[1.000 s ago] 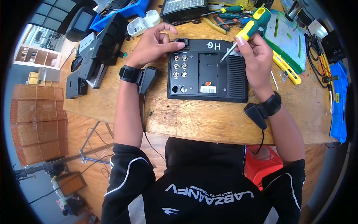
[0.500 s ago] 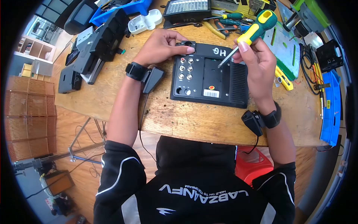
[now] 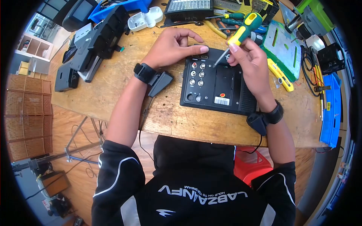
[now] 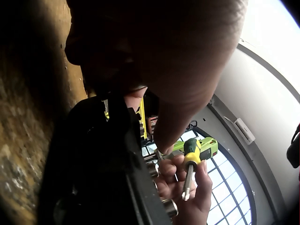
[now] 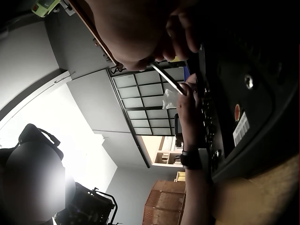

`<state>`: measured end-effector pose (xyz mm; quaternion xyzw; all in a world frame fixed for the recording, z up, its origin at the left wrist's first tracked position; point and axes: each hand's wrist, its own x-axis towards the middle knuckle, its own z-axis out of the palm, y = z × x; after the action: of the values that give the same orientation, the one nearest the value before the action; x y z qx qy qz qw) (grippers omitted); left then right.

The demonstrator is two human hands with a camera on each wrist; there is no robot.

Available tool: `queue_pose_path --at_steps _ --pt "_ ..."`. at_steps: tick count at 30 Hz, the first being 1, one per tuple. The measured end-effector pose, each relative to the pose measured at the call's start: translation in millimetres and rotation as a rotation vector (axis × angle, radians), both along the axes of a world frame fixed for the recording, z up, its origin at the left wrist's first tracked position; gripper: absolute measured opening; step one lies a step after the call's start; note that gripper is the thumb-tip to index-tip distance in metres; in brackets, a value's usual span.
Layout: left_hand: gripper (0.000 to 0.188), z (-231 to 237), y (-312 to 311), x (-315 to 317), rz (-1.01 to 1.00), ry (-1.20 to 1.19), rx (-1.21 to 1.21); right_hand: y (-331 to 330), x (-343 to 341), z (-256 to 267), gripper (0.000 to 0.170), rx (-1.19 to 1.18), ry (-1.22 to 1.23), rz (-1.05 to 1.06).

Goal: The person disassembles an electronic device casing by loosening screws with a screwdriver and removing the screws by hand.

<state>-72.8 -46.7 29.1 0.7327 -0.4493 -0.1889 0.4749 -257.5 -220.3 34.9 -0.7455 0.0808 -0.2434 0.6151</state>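
A black device (image 3: 226,84) with round metal connectors and a barcode label lies on the wooden table. At its upper left corner the left hand (image 3: 169,47) grips the edge, thumb on top and index finger raised. The right hand (image 3: 256,69) pinches a yellow and green screwdriver (image 3: 239,34), slanted down so that its tip is over the panel beside the connectors; contact cannot be told. In the left wrist view the screwdriver (image 4: 191,154) points past the device's dark edge (image 4: 122,173). The right wrist view has its shaft (image 5: 168,77) near the left hand (image 5: 187,108).
Black cases (image 3: 90,49) stack at the left, beside a white tray (image 3: 145,19). Pliers and other screwdrivers lie behind the device. To the right are a yellow cutter (image 3: 279,74), a green-edged board (image 3: 283,49), cables and a blue bin (image 3: 332,109).
The device sits further right in the head view, with the left hand still at its corner. The screwdriver tip has shifted from over the recessed panel towards the connectors.
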Motion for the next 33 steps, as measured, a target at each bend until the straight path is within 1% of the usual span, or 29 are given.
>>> queue_pose_path --at_steps 2,4,7,8,10,12,13,16,18,20,22,23,25,26,28,30,32,33 --pt "0.033 -1.0 0.2 0.1 -0.008 0.027 -0.012 1.1 0.0 -2.7 0.031 -0.008 -0.001 0.007" --pt "0.033 -2.5 -0.1 -0.6 -0.080 -0.100 -0.018 0.5 1.6 -2.7 0.031 -0.017 -0.006 0.014" --pt "0.031 4.2 -0.4 -4.0 -0.051 -0.145 0.049 -0.8 0.0 -2.7 0.033 -0.015 0.007 0.025" --pt "0.031 4.2 -0.8 -4.8 -0.054 -0.146 0.043 -1.2 -0.3 -2.1 0.033 0.002 0.013 0.030" --pt "0.029 4.0 -1.6 -3.9 -0.046 -0.070 0.056 -1.6 0.8 0.6 0.033 0.007 0.011 0.032" --pt "0.028 1.0 -2.0 -2.5 -0.054 -0.068 0.033 0.7 -1.0 2.9 0.031 0.085 -0.015 0.033" --pt "0.028 0.1 -2.1 -2.2 -0.034 -0.082 0.029 1.2 -1.9 5.7 0.029 0.081 -0.037 0.034" --pt "0.027 -2.3 -1.3 1.8 0.007 -0.105 -0.007 5.1 -5.1 11.5 0.029 0.046 -0.045 -0.010" --pt "0.027 -2.4 -0.5 5.4 0.037 -0.096 0.041 6.5 -4.7 9.8 0.028 0.025 -0.061 -0.021" --pt "0.026 -1.2 -2.3 4.3 0.047 -0.089 0.032 10.9 -4.5 9.0 0.028 0.100 -0.051 -0.014" --pt "0.033 -1.6 -1.1 4.5 0.047 -0.122 0.014 15.3 -6.7 9.3 0.027 0.091 -0.033 -0.018" --pt "0.033 -1.9 -0.1 4.0 0.055 -0.118 0.016 17.9 -7.3 10.0 0.026 0.061 -0.024 -0.022" --pt "0.028 -1.7 -2.1 1.0 0.058 -0.045 -0.086 20.0 -5.5 7.7 0.026 0.040 -0.014 -0.019" --pt "0.028 -1.5 -2.0 -1.1 0.062 -0.042 -0.076 18.7 -4.2 5.2 0.026 0.033 -0.020 -0.014" --pt "0.030 5.1 -3.9 -7.6 -0.006 0.056 -0.231 19.5 -5.4 2.2 0.026 0.036 -0.023 -0.011" --pt "0.027 17.9 1.1 -15.7 -0.028 0.013 -0.185 19.3 -5.2 5.0 0.027 0.071 -0.045 -0.011" --pt "0.023 24.8 2.7 -22.1 -0.120 -0.036 -0.048 17.2 -4.8 3.8 0.028 0.075 -0.039 0.000" --pt "0.019 18.4 -1.2 -24.8 -0.150 0.018 -0.129 16.8 -4.4 3.2 0.028 0.057 -0.065 0.017"
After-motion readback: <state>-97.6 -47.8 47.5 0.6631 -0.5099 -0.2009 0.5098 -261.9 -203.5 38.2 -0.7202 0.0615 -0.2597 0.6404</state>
